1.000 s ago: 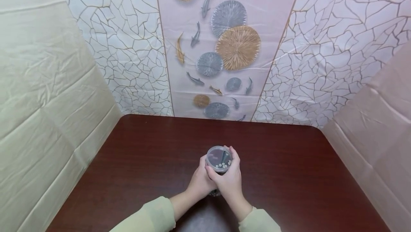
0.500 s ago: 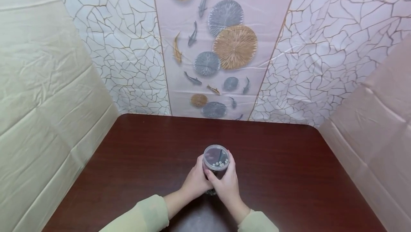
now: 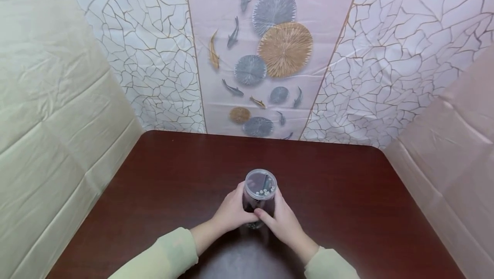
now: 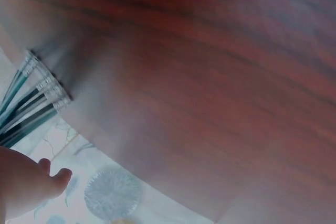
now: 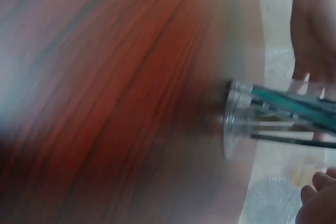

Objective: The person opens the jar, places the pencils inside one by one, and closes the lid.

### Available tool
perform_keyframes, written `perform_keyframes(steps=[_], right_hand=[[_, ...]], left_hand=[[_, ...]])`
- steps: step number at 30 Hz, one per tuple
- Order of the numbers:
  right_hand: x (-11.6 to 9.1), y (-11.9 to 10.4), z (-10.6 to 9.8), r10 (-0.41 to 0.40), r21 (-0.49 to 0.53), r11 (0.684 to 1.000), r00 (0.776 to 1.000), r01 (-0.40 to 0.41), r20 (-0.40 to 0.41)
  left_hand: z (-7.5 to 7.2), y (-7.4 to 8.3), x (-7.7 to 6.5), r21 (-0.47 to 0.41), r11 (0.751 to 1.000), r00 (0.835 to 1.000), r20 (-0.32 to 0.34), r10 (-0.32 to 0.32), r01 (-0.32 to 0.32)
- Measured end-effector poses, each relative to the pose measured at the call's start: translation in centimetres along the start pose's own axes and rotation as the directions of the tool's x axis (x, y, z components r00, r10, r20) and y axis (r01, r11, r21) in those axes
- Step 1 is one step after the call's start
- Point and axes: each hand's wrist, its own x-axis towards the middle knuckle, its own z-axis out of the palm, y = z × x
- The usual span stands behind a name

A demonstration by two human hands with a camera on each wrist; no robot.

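A clear round plastic jar (image 3: 260, 184) with a transparent lid stands near the middle of the table. Through its wall, dark green and black pens (image 5: 294, 108) show, and several small pale ends sit under the lid. My left hand (image 3: 231, 211) holds the jar from the left, its thumb across the front. From the right side, my right hand (image 3: 284, 221) grips it too, and the two thumbs meet at the near face. In the left wrist view the pens' lower ends (image 4: 50, 87) are close to the tabletop. Fingers behind the jar are hidden.
The dark red-brown table (image 3: 347, 202) has a glossy wood grain. Beige cloth walls (image 3: 58, 120) rise on the left and right sides. A patterned cloth (image 3: 285, 52) with fish and round leaves hangs along the back edge.
Both hands have shifted lower round the jar, and more of its upper wall shows. My right fingers have left the lid's rim. The head view has tilted slightly.
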Motion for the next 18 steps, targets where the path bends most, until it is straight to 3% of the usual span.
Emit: perform_keyframes(steps=[7, 12, 18], right_hand=[[0.1, 1.3, -0.8, -0.109, -0.128, 0.984, 0.987, 0.124, 0.12], [0.1, 1.6, -1.2, -0.098, -0.236, 0.962, 0.98, 0.139, 0.174], [-0.2, 2.4, -1.7, -0.07, -0.383, 0.91, 0.971, 0.156, 0.229]], left_hand=[[-0.7, -0.4, -0.1, 0.179, 0.98, 0.996, 0.04, 0.077, -0.082], [-1.0, -0.8, -0.2, 0.282, 0.95, 0.991, 0.063, 0.119, -0.132], [-1.8, -1.5, -0.4, 0.364, 0.92, 0.988, 0.088, 0.124, -0.148]])
